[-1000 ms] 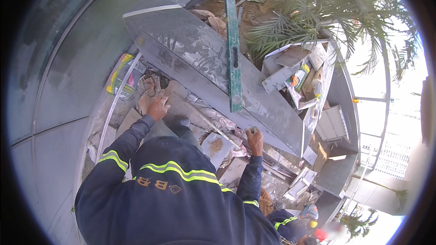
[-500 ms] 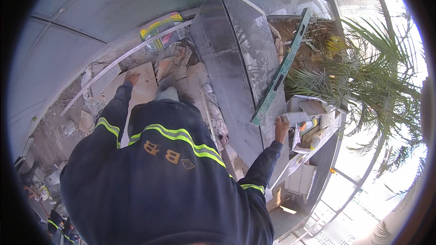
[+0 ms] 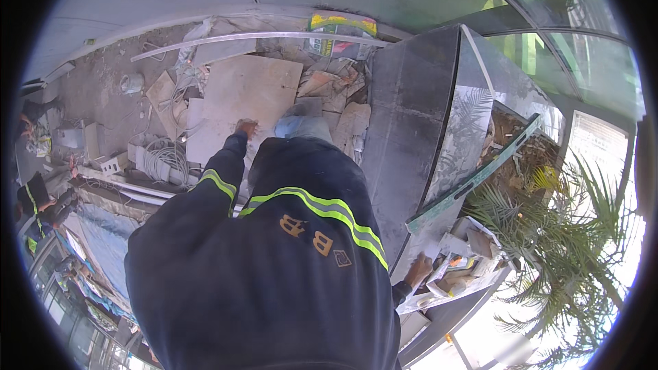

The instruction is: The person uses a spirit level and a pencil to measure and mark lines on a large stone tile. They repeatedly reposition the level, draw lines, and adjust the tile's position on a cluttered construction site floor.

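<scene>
My left hand [image 3: 247,127] is held out low, above a large tan board [image 3: 252,89] on the floor. Its fingers look loosely apart with nothing in them, though they show small. My right hand [image 3: 417,270] rests on the grey stone ledge, its fingers reaching toward the end of a green spirit level [image 3: 473,177] without touching it. Right beside that hand is a white open box [image 3: 455,268] of mixed small items. The level lies slantwise across the dark stone-clad planter [image 3: 404,109], its far end over the soil.
A light metal strip [image 3: 253,38] runs across the floor near a yellow-and-green bag [image 3: 341,33]. Coiled cable [image 3: 164,159], a bucket [image 3: 132,83] and crumpled paper [image 3: 332,85] lie about. Palm fronds [image 3: 555,226] spread at the right. Another person's sleeve [image 3: 34,205] shows far left.
My view has swung toward the left, so more floor clutter shows there. My right hand has shifted back along the ledge, farther from the level's end. The level stays on the planter.
</scene>
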Demonstrator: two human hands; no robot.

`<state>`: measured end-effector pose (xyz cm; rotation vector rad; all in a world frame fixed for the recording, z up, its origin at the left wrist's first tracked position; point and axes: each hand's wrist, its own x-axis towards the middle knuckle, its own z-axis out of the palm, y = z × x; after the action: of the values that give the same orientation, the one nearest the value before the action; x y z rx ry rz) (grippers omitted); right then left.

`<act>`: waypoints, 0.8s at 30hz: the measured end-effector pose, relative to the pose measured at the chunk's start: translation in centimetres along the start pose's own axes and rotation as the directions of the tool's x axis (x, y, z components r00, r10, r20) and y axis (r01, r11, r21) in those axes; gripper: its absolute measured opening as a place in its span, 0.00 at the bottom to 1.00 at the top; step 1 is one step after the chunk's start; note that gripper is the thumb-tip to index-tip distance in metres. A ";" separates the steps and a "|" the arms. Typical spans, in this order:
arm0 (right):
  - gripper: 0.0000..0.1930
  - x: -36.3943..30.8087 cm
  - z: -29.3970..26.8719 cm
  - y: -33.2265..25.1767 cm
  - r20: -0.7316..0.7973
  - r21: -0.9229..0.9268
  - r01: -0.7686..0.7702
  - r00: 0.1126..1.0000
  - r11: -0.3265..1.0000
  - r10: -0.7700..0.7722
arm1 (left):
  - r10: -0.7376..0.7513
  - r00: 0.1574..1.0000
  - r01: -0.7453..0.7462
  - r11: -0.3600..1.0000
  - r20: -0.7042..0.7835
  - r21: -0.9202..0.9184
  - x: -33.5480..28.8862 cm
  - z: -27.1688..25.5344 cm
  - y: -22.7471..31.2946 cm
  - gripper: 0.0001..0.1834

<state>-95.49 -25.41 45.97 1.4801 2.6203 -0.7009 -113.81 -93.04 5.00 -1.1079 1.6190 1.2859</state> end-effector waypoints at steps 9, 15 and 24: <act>0.13 3.4 3.3 -13.7 0.142 -0.075 0.489 0.868 0.869 -0.476 | 0.302 0.944 -0.306 0.667 0.129 0.680 -5.0 6.8 -11.2 0.21; 0.13 7.3 2.6 -18.0 0.058 0.137 0.360 0.927 0.923 -0.370 | 0.403 0.914 -0.329 0.655 0.054 0.680 -6.9 1.7 -11.6 0.19; 0.13 10.5 2.6 -18.1 -0.194 -0.020 0.321 0.928 0.947 -0.319 | 0.690 0.618 -0.729 0.324 0.376 0.603 -2.4 -2.2 1.4 0.15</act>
<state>-116.53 -26.02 47.39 1.1878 3.0556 -0.6214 -114.52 -94.68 8.06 0.2286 2.3935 0.9296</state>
